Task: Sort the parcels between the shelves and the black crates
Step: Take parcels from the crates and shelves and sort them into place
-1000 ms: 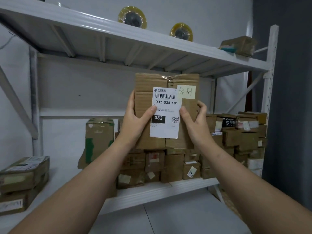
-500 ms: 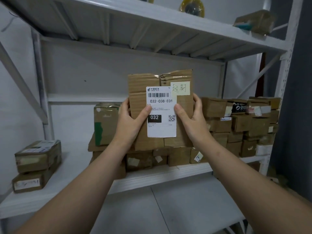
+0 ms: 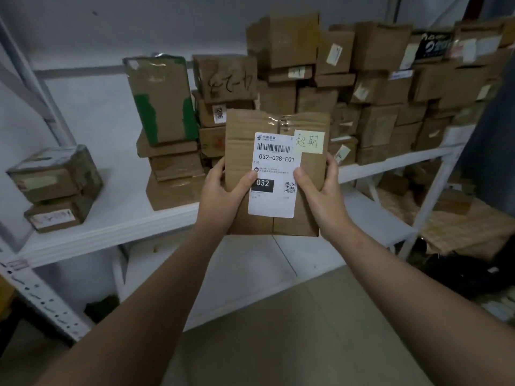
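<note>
Both hands (image 3: 274, 195) grip a labelled parcel (image 3: 309, 174) before stacked shelves (image 3: 111, 221).

The label (image 3: 272, 203) on the parcel (image 3: 239, 140) reads 032-038-E01, 032; note (image 3: 309, 139): 超期.

A worker's arms as seen from a head-worn camera: the left forearm (image 3: 167, 288) and right forearm (image 3: 404, 282) are bare along the whole length in view, from the lower corners of the frame up to the wrists. The wide lens renders both thick at the near end and tapering sharply toward the wrists. The left hand (image 3: 220, 196) and right hand (image 3: 324, 199) are bare as well, with rounded thumb tips; the picture is too soft to tell finer marks on the skin
</note>
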